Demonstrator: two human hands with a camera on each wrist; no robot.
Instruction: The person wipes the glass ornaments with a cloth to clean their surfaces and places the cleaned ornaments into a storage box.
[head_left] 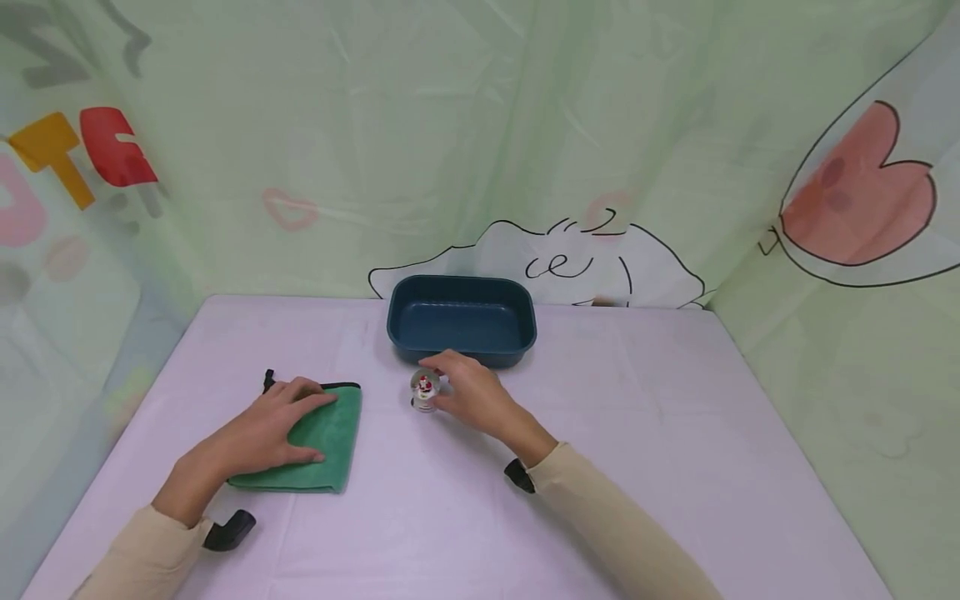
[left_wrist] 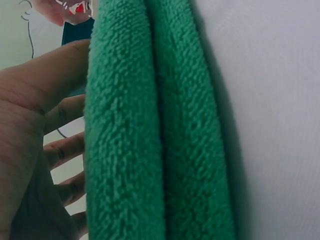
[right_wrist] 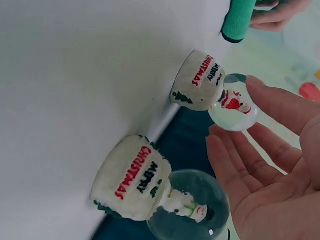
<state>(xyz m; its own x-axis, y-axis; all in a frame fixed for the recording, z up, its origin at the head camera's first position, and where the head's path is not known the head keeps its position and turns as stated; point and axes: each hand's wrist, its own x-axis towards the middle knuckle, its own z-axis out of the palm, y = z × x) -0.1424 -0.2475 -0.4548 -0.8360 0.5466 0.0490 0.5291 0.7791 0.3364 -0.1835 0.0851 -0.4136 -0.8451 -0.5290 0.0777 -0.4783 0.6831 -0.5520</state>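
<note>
Left hand (head_left: 264, 429): lay released on green cloth (head_left: 330, 442).
Right hand (head_left: 476, 396): grasped Santa globe (head_left: 424, 388).
Snowman globe (right_wrist: 161, 192): appeared only in right-wrist view.

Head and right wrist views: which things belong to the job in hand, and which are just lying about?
Likely part of the job:
- red-figure snow globe, between the right hand's thumb and fingers
- green cloth, under the left hand

Untouched, perhaps just lying about:
- white-figure snow globe
- blue bin
- printed curtain, seemingly backdrop
</note>
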